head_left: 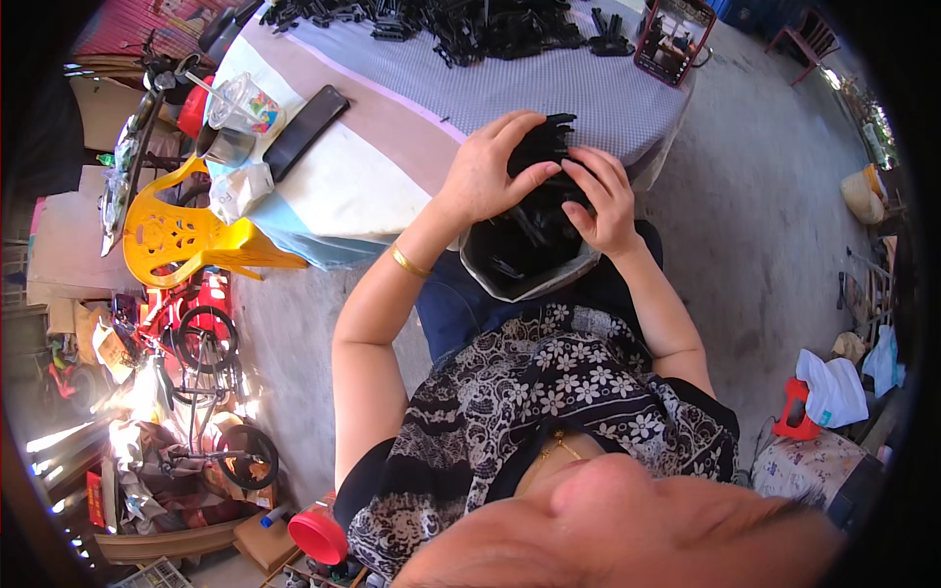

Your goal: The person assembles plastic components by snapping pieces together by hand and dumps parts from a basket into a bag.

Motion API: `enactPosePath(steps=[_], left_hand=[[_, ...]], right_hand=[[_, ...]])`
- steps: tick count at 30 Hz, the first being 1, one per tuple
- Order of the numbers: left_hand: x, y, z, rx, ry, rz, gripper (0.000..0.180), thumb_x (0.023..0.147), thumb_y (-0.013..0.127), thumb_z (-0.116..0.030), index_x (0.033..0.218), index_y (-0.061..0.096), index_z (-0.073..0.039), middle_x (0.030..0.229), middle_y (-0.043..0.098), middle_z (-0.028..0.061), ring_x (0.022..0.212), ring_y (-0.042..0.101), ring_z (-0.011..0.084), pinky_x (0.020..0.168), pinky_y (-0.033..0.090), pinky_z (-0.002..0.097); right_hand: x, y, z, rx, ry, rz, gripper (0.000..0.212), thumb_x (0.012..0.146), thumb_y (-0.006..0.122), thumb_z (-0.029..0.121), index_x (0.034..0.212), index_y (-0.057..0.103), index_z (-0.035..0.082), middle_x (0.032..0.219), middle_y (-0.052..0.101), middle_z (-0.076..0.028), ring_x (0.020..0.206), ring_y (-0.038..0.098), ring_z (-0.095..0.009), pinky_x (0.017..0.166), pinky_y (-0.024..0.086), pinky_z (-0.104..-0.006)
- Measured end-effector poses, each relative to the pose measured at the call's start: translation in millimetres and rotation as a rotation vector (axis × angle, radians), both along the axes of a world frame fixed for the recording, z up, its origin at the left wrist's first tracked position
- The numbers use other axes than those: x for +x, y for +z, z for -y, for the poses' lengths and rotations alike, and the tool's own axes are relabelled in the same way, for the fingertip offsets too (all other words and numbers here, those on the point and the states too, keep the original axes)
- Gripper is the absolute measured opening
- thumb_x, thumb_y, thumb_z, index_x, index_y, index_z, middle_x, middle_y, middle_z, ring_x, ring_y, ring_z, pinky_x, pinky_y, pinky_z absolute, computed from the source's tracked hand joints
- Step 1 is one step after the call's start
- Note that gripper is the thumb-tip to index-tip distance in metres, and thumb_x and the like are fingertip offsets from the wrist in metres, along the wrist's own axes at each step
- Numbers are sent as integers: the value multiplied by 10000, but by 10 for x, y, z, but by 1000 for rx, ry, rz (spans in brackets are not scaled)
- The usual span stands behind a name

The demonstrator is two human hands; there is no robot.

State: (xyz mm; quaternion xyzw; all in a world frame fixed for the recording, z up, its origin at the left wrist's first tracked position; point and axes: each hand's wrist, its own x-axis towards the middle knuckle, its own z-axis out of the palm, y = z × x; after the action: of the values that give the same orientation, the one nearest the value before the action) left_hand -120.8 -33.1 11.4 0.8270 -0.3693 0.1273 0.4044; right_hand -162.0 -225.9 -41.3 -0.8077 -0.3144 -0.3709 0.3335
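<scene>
My left hand [495, 167] is closed round a bundle of thin black plastic pieces [545, 144], its thumb stretched across the near side. Close against the right end of that bundle is my right hand [605, 203], fingers bent and thumb apart, with nothing plainly gripped. Its fingertips come near my left thumb. Below both hands a pale-rimmed bag or container [529, 292] sits at my lap, with more black pieces [520, 235] inside. What the pieces are exactly cannot be made out. A large heap of similar black pieces [470, 34] lies at the table's far side.
The cloth-covered table [392, 118] carries a black phone [306, 132], a plastic cup with a straw [245, 103] and a propped-up phone [673, 41]. A yellow plastic chair [162, 230] stands left, near a small bicycle [206, 392]. Grey concrete floor [755, 216] extends right.
</scene>
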Motion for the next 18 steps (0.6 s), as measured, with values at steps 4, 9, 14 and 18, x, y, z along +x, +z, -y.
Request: enactPosePath(steps=[4, 9, 14, 18], left_hand=[[-115, -42, -51, 101, -41, 196, 506, 721, 682, -278, 1119, 526, -9, 1130, 546, 179, 1009, 547, 345, 845, 446, 384], [-373, -92, 3, 224, -97, 452, 432, 692, 689, -253, 1040, 574, -25, 1049, 582, 127, 974, 569, 283, 790, 476, 361], [-578, -530, -16, 423, -259, 607, 267, 749, 600, -159, 973, 585, -16, 974, 588, 103, 909, 582, 259, 741, 490, 330], [-556, -1490, 2, 453, -261, -8, 286, 784, 578, -260, 958, 592, -34, 951, 590, 127, 859, 581, 289, 740, 481, 370]], right_hand=[[-149, -167, 0, -107, -22, 26, 416, 781, 604, 354, 1063, 588, 48, 1139, 519, -143, 1076, 471, -323, 887, 411, -391], [-365, -576, 81, -177, -59, 6, 285, 713, 681, 200, 956, 631, 60, 1109, 513, -141, 1048, 479, -334, 887, 421, -396], [-479, -687, 133, -124, 21, -459, 255, 657, 678, 100, 898, 623, 38, 1068, 527, -137, 1004, 501, -326, 854, 435, -393], [-405, -1038, 216, -340, 59, -903, 249, 726, 644, 214, 886, 633, 24, 959, 606, -126, 939, 547, -290, 809, 439, -382]])
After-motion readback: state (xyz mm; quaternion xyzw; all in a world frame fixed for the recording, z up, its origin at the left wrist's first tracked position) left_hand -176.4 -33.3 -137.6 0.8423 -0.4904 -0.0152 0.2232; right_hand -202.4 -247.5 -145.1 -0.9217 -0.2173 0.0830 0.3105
